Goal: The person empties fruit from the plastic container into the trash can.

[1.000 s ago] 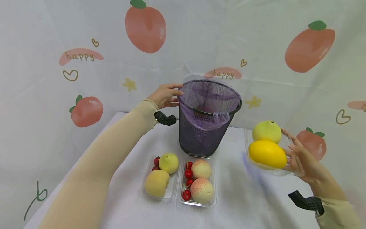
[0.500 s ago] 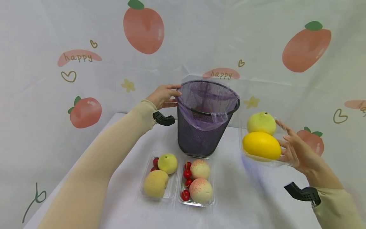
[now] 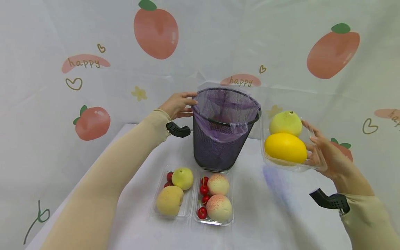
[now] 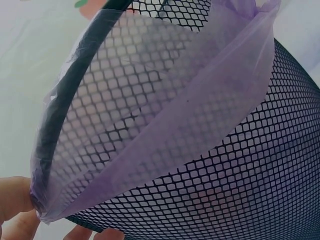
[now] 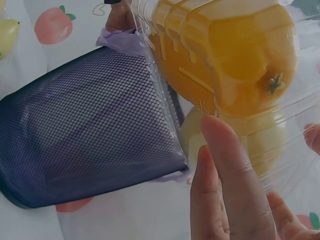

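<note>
In the head view my left hand (image 3: 178,105) grips the rim of a black mesh trash bin (image 3: 215,149) lined with a thin purple bag (image 3: 223,133). The left wrist view shows fingers (image 4: 17,195) against the bin's bagged rim (image 4: 60,112). My right hand (image 3: 331,156) holds a clear plastic box (image 3: 264,152) in the air right of the bin. Inside it a yellow-green round fruit (image 3: 285,123) lies above an oval yellow fruit (image 3: 285,148). The right wrist view shows fingers (image 5: 230,170) against the box and a green calyx on the yellow fruit (image 5: 250,65).
Two clear boxes stand on the white table (image 3: 256,211) before the bin. The left box (image 3: 187,206) holds a yellow-green fruit, a yellow fruit and small red fruits. The right box (image 3: 215,223) holds two peaches (image 3: 219,208) and several cherries (image 3: 203,190). Behind hangs a printed cloth (image 3: 206,34).
My right hand has raised the box with the two fruits and brought it slightly left, closer to the bin. The left hand stays at the bin's rim.
</note>
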`<state>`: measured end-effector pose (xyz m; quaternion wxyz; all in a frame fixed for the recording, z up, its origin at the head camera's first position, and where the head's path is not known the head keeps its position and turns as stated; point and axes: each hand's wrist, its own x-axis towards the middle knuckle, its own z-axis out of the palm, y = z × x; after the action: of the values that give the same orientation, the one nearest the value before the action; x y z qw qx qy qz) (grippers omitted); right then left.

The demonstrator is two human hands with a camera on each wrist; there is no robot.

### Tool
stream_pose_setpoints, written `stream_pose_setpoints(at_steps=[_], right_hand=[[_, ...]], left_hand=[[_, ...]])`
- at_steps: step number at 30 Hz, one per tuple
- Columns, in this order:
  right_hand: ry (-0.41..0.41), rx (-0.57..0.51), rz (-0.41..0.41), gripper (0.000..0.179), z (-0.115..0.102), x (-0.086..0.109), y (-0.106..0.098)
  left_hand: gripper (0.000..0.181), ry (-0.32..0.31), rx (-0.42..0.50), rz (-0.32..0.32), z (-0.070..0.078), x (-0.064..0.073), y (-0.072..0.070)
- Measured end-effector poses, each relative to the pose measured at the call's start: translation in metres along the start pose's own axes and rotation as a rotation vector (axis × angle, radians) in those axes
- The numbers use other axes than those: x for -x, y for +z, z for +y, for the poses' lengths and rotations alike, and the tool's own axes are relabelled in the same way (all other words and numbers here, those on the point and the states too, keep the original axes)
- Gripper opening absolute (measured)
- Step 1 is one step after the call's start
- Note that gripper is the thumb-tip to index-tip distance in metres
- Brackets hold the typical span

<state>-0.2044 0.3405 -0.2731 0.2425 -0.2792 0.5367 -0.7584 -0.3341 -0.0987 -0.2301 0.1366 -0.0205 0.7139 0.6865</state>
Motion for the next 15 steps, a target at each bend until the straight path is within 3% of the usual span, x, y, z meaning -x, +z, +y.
stream_pose_setpoints(at_steps=[6, 12, 15], right_hand=[[0.032, 0.138, 0.137, 0.057, -0.008, -0.006, 0.001], [0.025, 0.082, 0.08, 0.058, -0.015, -0.015, 0.002], [0.023, 0.058, 0.09, 0.06, -0.018, -0.019, 0.004]], left_hand=[[0.048, 0.003, -0.001, -0.006, -0.001, 0.0, 0.0], [0.049, 0.01, 0.003, -0.016, 0.0, 0.002, 0.0], [0.049, 0.007, 0.004, -0.016, 0.0, 0.003, 0.0]])
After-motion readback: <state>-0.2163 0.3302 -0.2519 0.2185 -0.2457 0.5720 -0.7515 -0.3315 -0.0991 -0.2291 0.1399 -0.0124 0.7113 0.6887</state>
